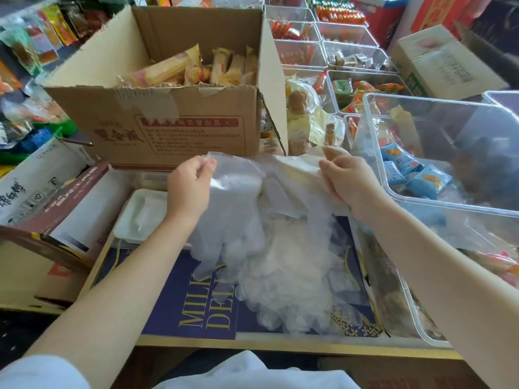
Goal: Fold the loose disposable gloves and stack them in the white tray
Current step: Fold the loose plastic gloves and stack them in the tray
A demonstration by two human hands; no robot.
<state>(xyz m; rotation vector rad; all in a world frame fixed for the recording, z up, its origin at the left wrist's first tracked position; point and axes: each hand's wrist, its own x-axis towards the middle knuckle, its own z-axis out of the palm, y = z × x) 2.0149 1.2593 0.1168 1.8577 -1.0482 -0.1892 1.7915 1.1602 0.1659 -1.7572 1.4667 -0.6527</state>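
The fingers (206, 167) of the left hand (188, 189) were curled and pinched the upper left edge of the clear disposable gloves (247, 217). The fingers (327, 169) of the right hand (346, 179) pinched the upper right edge in the same way, so the plastic hung stretched between both hands. How many gloves were in the bunch was hard to make out, because the thin layers overlapped and were see-through. Their lower part lay on a dark blue box (193, 310) with yellow letters, partly hidden under the plastic. The white tray (134, 220) stood just beside the left wrist, its right side covered by the forearm; what lay inside it was unclear. Behind the hands stood a cardboard box (174, 124) with wrapped snacks. At the right a clear plastic bin (438, 203) held blue packets (407, 172).
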